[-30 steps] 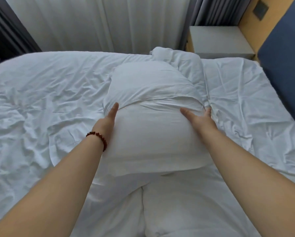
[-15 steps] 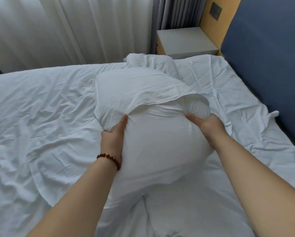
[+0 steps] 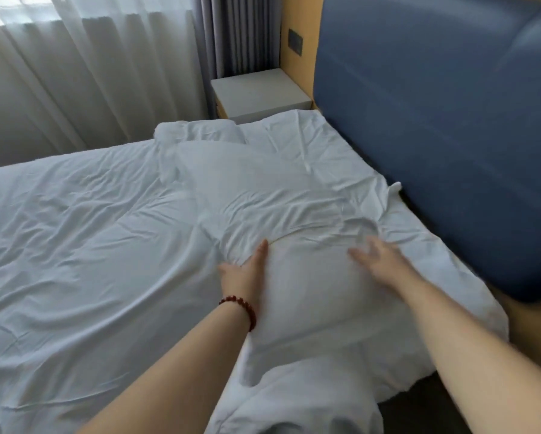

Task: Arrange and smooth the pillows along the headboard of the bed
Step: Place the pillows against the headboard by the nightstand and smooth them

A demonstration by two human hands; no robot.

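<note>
A white pillow (image 3: 306, 296) lies on the bed in front of me, with a second white pillow (image 3: 256, 183) lying beyond it and overlapping its far end. My left hand (image 3: 247, 270), with a red bead bracelet on the wrist, rests against the near pillow's left side with its fingers straight. On the pillow's right side my right hand (image 3: 378, 258) is blurred, fingers spread and flat on the fabric. The blue padded headboard (image 3: 450, 145) stands along the right.
Wrinkled white sheet (image 3: 84, 239) covers the bed to the left. A bunched white cloth (image 3: 197, 133) lies at the far edge. A grey nightstand (image 3: 259, 95) stands in the far corner by curtains (image 3: 84, 70). More white bedding (image 3: 309, 402) lies near me.
Both hands gripped the near pillow half a second ago; now their fingers lie straight on it. The pillow has dropped flatter and sits nearer the headboard, and my view has turned right.
</note>
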